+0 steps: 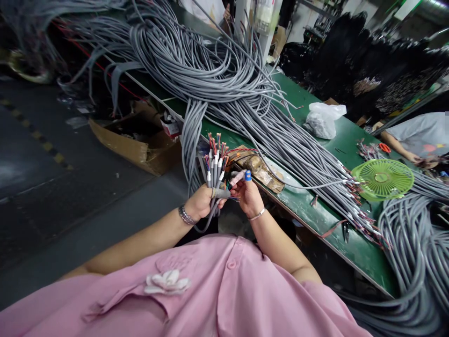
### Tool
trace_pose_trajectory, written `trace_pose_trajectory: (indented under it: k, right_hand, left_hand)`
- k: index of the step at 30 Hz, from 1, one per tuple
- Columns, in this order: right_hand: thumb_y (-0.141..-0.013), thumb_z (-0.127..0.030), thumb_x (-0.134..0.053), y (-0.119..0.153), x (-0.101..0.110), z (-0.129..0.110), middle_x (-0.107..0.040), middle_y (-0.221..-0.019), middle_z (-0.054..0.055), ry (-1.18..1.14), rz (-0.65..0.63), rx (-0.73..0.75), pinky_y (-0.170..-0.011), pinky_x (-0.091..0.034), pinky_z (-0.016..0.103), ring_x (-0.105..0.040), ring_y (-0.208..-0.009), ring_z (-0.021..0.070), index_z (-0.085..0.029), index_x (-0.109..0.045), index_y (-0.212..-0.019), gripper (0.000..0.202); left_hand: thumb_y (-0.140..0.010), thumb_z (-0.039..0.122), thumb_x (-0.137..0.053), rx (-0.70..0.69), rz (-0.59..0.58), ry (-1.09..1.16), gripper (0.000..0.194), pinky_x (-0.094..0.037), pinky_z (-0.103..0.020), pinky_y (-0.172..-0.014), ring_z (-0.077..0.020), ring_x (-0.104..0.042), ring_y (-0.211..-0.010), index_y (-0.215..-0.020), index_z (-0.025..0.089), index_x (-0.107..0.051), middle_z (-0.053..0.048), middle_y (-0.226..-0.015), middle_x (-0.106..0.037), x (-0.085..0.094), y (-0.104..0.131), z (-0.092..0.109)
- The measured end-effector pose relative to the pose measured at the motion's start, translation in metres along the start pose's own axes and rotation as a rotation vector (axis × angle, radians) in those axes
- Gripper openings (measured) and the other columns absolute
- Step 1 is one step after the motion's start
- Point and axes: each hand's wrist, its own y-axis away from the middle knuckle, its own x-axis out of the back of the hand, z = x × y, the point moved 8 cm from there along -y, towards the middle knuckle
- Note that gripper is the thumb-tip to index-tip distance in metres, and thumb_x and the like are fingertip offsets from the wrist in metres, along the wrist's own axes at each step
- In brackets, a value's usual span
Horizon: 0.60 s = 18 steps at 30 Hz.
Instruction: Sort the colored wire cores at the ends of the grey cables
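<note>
My left hand [201,202], with a metal watch at the wrist, is closed around several grey cables [215,177] whose stripped ends fan upward in coloured wires. One cable end in its grip points right, toward my right hand [248,195]. My right hand has its fingers pinched at the thin coloured wires of that end, and a blue cover [248,175] sits on one fingertip. What exactly lies between those fingertips is too small to make out. A large pile of grey cables [196,65] lies on the green table [298,206] beyond my hands.
A green fan guard [382,179] stands by the cable ends at the right. A plastic bag [323,120] rests on the table's far side. An open cardboard box [140,145] is at the left. Another person's arm [398,146] reaches in at the far right.
</note>
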Motion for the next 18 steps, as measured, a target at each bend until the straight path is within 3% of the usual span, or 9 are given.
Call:
trace_pose_trajectory:
  k: [6, 12, 18]
  right_hand:
    - [-0.081, -0.063, -0.056, 0.002, 0.001, 0.002, -0.061, -0.073, 0.001, -0.039, -0.017, -0.086, -0.053, -0.048, 0.02, -0.055, -0.061, 0.0097, -0.017, -0.062, -0.085, 0.046]
    - [-0.077, -0.052, -0.068, 0.006, -0.003, -0.006, -0.061, -0.077, 0.001, 0.078, -0.042, 0.044, -0.052, -0.046, 0.019, -0.052, -0.059, 0.0077, -0.016, -0.063, -0.085, 0.037]
    - [-0.078, -0.056, -0.065, 0.006, -0.006, -0.006, -0.058, -0.071, 0.0, 0.097, -0.039, 0.018, -0.05, -0.044, 0.019, -0.05, -0.058, 0.0078, -0.016, -0.063, -0.082, 0.04]
  left_hand:
    - [-0.062, 0.018, -0.072, -0.046, 0.028, 0.001, 0.016, -0.037, -0.022, -0.038, -0.0099, -0.046, -0.037, -0.067, 0.015, -0.057, 0.003, -0.044, -0.052, 0.004, 0.014, 0.001]
    - [-0.059, 0.021, -0.074, -0.138, 0.125, 0.033, 0.019, -0.038, -0.023, -0.039, -0.0103, -0.047, -0.039, -0.063, 0.014, -0.057, 0.002, -0.045, -0.052, 0.004, 0.024, 0.011]
    - [-0.056, 0.02, -0.074, -0.123, 0.162, 0.063, 0.02, -0.038, -0.023, -0.039, -0.01, -0.047, -0.039, -0.06, 0.014, -0.056, 0.002, -0.044, -0.052, 0.001, 0.018, 0.014]
